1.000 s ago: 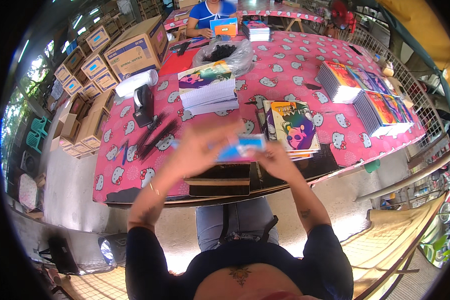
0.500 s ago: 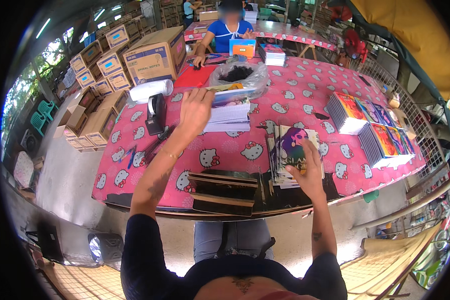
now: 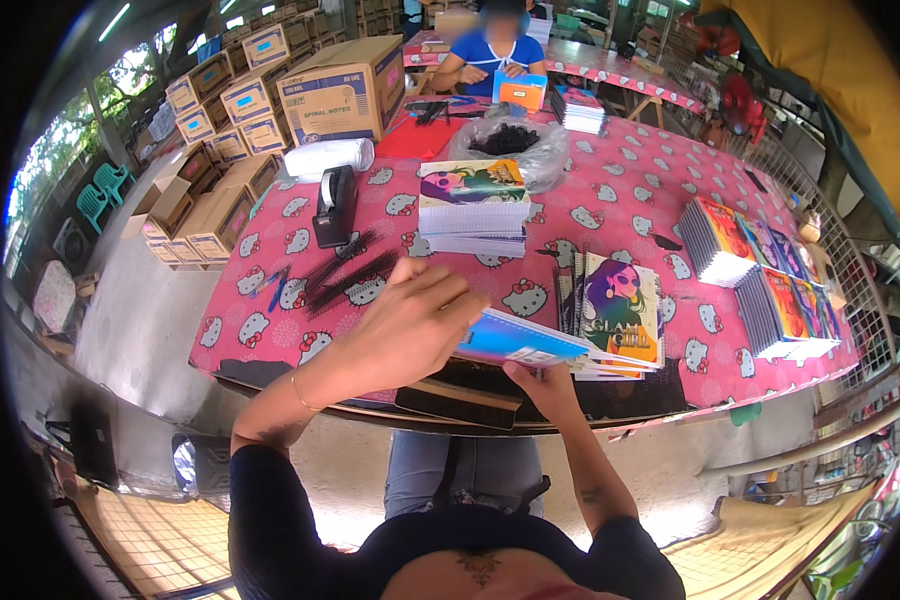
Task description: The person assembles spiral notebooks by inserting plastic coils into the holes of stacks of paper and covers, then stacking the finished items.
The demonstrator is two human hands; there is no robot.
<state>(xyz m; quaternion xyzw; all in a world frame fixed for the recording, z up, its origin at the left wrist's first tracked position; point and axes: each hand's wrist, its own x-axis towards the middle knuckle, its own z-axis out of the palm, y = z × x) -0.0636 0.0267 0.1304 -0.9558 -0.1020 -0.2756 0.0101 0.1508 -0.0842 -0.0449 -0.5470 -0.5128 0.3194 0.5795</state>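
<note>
We hold a thin blue-covered notebook point(image 3: 518, 340) with both hands over the near edge of a table point(image 3: 650, 190) spread with a pink cartoon-cat cloth. The cover is bright blue with a pale band along its near edge, and the book lies almost flat, its long axis running from our left to our right and dipping slightly toward the right. Our left hand point(image 3: 410, 325) lies over the book's left end, fingers curled down onto the cover; our right hand point(image 3: 542, 380) comes up from beneath, thumb and fingertips pinched on the near edge. Both hands are closed on the book.

Its right end reaches a short stack of spiral notebooks point(image 3: 615, 315) whose top cover shows a figure in sunglasses on purple and orange. Farther back, at the table's centre, stands a taller stack of notebooks point(image 3: 473, 208) with a colourful top cover. To the left of that stack sit a black tape dispenser point(image 3: 334, 205) and loose black binding coils point(image 3: 345, 275).

Our left hand hides the book's left end, so we cannot tell whether it has a spiral there. A dark object point(image 3: 470, 395) under the book, at the table's edge, is too shadowed to make out. A co-worker in a blue top sits at the far side, handling an orange booklet point(image 3: 520, 92).
</note>
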